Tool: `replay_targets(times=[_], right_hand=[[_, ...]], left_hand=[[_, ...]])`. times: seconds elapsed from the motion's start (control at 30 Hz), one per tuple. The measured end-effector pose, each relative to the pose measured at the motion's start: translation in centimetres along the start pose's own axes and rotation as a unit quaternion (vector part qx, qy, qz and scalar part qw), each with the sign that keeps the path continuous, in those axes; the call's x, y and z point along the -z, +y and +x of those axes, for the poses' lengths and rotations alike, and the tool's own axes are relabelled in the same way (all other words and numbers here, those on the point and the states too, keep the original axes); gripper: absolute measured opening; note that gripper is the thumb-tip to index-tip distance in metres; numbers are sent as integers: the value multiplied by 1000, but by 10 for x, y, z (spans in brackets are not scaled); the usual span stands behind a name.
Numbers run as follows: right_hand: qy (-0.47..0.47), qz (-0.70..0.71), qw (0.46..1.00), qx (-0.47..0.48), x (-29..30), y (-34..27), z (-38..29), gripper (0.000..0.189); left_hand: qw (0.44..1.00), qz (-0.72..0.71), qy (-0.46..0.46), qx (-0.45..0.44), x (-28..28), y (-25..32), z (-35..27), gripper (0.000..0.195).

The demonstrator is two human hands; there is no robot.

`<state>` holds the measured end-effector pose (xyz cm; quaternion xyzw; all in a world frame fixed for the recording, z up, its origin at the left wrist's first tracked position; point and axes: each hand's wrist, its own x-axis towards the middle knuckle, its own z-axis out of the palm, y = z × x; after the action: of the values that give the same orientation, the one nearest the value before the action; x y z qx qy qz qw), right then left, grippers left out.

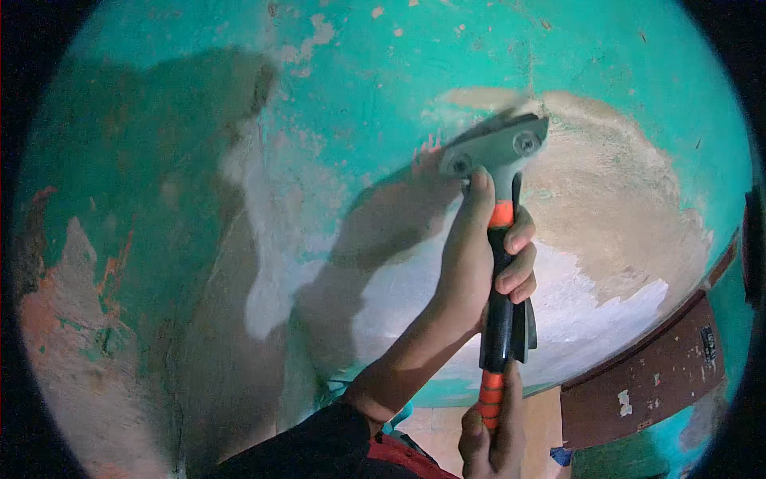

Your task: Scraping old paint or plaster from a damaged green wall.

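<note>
A long-handled wall scraper (499, 335) is held up against a painted wall (371, 108). It has a broad grey metal head with two screws, a black shaft and orange grip sections. My left hand (479, 263) wraps the upper shaft, its thumb lying against the base of the head. Lower down, my right hand (494, 443) grips the orange end of the handle. The blade edge is blurred and lies at the upper left border of a bare tan plaster patch (604, 179). Below that patch the wall surface is whitish.
Green paint is flaked off at the left, exposing grey and orange layers (66, 311). A brown, paint-chipped panel (646, 371) sits at the lower right. Beige tiled floor (541, 425) shows beneath the wall. Shadows of the arm and tool fall across the wall.
</note>
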<state>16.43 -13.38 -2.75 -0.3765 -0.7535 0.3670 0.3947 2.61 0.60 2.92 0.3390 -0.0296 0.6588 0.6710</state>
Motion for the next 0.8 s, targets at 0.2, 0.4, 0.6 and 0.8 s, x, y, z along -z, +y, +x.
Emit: replay_targets(times=[0.2,0.4,0.6,0.8], right_hand=[[-3,46,999,13,1,7,-4,58],[37,36,999,-10,1,-1,1,57],[18,18,1000,6,3,-2,-1,58],[-2,94,995,-37,6,-3,-1,58]], left_hand=[[1000,-26,-10,12,-2,-4,-4,60],[999,-36,-17,4,-2,-8,-1,60],[999,-45,-20,11,-2,-2,3,60],[998,-67,-17,6,-3,-1,4,59]])
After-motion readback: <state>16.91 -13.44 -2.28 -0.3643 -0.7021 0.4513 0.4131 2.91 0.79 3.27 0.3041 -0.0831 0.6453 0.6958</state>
